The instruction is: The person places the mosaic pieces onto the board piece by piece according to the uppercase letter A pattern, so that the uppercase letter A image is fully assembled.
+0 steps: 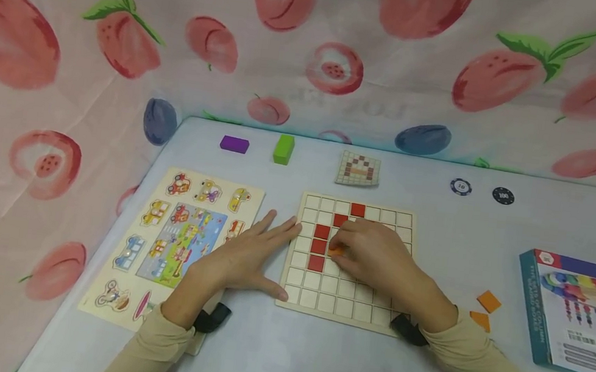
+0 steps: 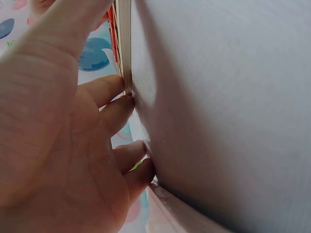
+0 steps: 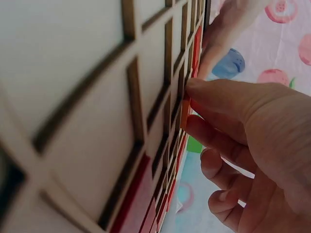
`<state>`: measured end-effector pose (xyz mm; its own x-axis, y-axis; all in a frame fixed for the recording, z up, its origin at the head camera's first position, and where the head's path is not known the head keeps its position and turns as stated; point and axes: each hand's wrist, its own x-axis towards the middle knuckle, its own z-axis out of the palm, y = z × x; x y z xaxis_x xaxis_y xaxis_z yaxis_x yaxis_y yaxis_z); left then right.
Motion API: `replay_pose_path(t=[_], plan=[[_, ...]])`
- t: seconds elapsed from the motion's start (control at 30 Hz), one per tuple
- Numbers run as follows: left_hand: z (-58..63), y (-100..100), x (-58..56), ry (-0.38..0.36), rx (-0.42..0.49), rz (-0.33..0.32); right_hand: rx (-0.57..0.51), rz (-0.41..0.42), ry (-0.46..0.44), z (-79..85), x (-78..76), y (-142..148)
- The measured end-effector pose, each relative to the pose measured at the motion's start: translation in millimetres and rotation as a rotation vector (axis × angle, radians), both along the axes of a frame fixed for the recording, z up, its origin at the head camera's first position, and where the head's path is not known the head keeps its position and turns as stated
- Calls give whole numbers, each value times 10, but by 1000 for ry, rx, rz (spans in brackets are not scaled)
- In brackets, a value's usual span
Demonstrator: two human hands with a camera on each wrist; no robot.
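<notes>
A wooden grid board [image 1: 335, 320] lies in front of me, with several red square tiles [image 1: 318, 247] set in its cells in a stepped line on the left side. My right hand [image 1: 378, 253] is over the board and pinches an orange square tile [image 3: 184, 114] between thumb and index finger, right at a cell beside the red column. The other fingers of that hand curl loosely in the right wrist view. My left hand [image 1: 237, 259] is spread, its fingertips and thumb at the board's left edge; its palm shows in the left wrist view.
Two loose orange tiles [image 1: 489, 301] lie right of the board, near a boxed set [image 1: 581, 316]. A vehicle puzzle board [image 1: 244, 195] sits left, partly under my left arm. Along the back are a purple block [image 1: 234, 144], green block [image 1: 283, 149], pattern card [image 1: 358, 169] and two chips [image 1: 503, 196].
</notes>
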<state>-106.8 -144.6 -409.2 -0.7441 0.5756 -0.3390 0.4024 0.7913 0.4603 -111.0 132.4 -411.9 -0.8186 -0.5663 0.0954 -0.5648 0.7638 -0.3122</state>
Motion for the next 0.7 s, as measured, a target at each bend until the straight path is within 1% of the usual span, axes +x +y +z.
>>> replay_pose_path(t=[0.1, 0.2, 0.27, 0.3, 0.4, 0.5, 0.6, 0.7], plan=[[2, 9, -9, 4, -4, -4, 17, 10, 27, -1, 18, 4], [-3, 15, -10, 2, -3, -4, 27, 16, 36, 6, 79, 85], [-5, 16, -9, -1, -6, -4, 32, 2, 33, 11, 145, 191], [-4, 16, -8, -1, -9, -4, 32, -18, 27, 18, 184, 258], [4, 10, -3, 0, -24, -1, 45, -99, 26, 29, 318, 504], [0, 18, 1, 3, -31, -1, 83, -211, -1, 54, 484, 843], [-1, 19, 3, 3, -30, -1, 131, -323, -68, 79, 638, 1225], [-9, 16, 3, -2, -26, -1, 198, -431, -148, 76, 751, 1579]])
